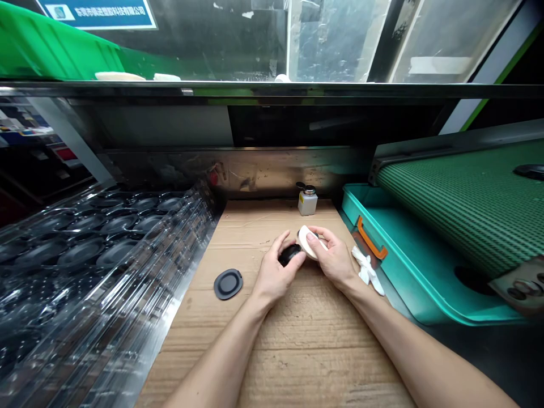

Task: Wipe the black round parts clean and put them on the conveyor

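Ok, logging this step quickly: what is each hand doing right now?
Left hand: closed, holding a black oval disc.
Right hand: closed, holding a white oval pad.

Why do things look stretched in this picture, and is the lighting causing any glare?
In the head view, the wide lens stretches the left forearm and right forearm toward the bottom corners; bright glare streaks across the clear plastic trays; the steel panel shows blurry reflections; nothing looks badly out of focus.
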`<action>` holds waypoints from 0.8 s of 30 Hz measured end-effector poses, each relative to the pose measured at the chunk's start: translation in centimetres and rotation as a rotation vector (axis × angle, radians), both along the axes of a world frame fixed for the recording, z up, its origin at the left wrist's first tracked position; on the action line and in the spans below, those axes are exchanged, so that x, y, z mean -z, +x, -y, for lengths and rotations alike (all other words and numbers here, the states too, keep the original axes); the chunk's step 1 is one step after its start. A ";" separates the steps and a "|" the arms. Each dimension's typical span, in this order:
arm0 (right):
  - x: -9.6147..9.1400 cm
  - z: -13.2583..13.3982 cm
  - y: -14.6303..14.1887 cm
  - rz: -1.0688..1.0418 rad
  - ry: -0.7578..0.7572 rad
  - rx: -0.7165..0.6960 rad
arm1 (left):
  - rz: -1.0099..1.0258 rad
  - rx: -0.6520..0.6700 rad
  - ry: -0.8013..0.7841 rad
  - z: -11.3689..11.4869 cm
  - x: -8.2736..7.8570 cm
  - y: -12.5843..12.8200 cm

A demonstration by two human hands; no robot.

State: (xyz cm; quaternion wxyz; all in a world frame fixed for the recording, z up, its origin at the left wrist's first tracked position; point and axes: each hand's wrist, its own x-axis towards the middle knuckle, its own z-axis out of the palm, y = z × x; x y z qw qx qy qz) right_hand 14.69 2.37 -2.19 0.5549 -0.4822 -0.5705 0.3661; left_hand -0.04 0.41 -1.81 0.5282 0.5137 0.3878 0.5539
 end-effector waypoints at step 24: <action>-0.4 2.3 -1.6 0.679 0.010 0.055 | 0.605 0.081 -0.425 -1.1 0.4 0.3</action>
